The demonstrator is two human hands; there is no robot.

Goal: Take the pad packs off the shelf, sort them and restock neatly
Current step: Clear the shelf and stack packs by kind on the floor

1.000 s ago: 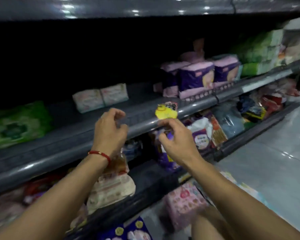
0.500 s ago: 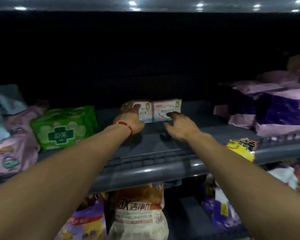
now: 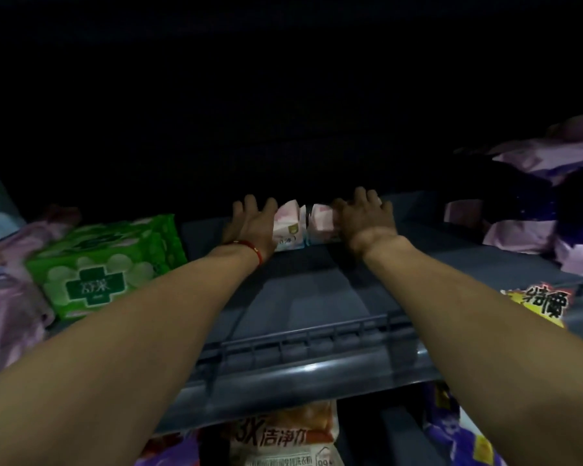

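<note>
Both arms are stretched deep into the shelf, palms down. The left hand [image 3: 249, 223], a thin red cord bracelet [image 3: 249, 248] at its wrist, lies with fingers spread and fairly straight over the left end of a small pink-and-white pad pack [image 3: 288, 227]. The right hand [image 3: 364, 216] is draped over the top of a second pink-and-white pad pack [image 3: 320, 225], fingers reaching past its far edge; it's dim back there, so whether they curl round the pack or only rest on it, I cannot tell. The two packs stand side by side, touching or nearly so, at the back of the dark grey metal shelf [image 3: 310, 297], between the hands.

Moving outward: on the left of the same shelf sits a green plastic pad pack with a dark green cross [image 3: 105, 264], with soft lilac packs [image 3: 7, 280] piled just beyond it. Off to the right, a stack of purple and lilac packs [image 3: 535, 230]. A low wire rail [image 3: 317, 338] runs along the shelf's front lip, and a yellow price tag with bold black characters [image 3: 539, 302] hangs at the right end. Below the shelf, an orange-and-white bag with printed characters [image 3: 283, 435] and purple bags [image 3: 461, 438] show through.
</note>
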